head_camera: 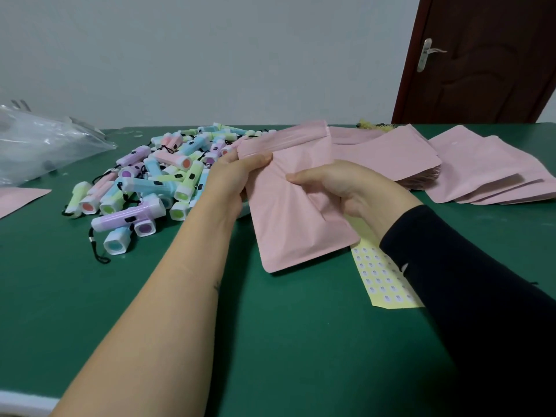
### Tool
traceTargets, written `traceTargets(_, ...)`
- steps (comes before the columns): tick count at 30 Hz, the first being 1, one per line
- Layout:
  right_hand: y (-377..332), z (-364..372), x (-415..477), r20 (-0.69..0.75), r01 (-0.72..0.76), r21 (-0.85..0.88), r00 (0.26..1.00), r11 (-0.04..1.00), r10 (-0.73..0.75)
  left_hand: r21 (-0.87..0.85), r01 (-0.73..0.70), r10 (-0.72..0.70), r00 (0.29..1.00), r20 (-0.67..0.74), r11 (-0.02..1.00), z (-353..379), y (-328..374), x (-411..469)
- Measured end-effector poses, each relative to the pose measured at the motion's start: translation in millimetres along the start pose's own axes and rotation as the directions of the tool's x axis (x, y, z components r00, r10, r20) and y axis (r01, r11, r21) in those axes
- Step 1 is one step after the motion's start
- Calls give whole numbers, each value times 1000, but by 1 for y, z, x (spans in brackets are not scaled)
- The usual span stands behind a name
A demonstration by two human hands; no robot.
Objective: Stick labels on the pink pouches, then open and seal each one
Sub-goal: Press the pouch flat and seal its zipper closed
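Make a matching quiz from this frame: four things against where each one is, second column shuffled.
1. pink pouch
2. label sheet
3. flashlights
4. clear bag

A. far left of the table
B. gripped by left hand and right hand
C. heaped left of the hands
D. flat, partly behind the right sleeve

Pairs: 1-B, 2-D, 3-C, 4-A

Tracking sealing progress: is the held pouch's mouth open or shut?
Looks shut: the pouch shows a flat top edge, no gap. Left hand and right hand pinch it below.
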State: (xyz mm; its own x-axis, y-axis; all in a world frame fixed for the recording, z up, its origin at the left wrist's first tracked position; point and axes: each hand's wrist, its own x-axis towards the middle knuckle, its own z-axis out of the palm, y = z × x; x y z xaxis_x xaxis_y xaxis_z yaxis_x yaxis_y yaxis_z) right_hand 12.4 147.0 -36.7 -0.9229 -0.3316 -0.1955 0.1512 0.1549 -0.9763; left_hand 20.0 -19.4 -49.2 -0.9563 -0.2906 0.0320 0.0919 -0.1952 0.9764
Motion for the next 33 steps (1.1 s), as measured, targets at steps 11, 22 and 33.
traceTargets(11,-3,-3,0,-96,-18,-13,995,1000,16,367,-149,168,986,-19,918,-11,9,-3)
traceTargets(22,2,-8,2,-229,-41,-89,973,995,20,794,-303,334,933,134,527,-20,5,11)
traceTargets(33,4,-12,5,-191,-49,19,980,999,52,757,-349,349,922,170,552,-12,6,3)
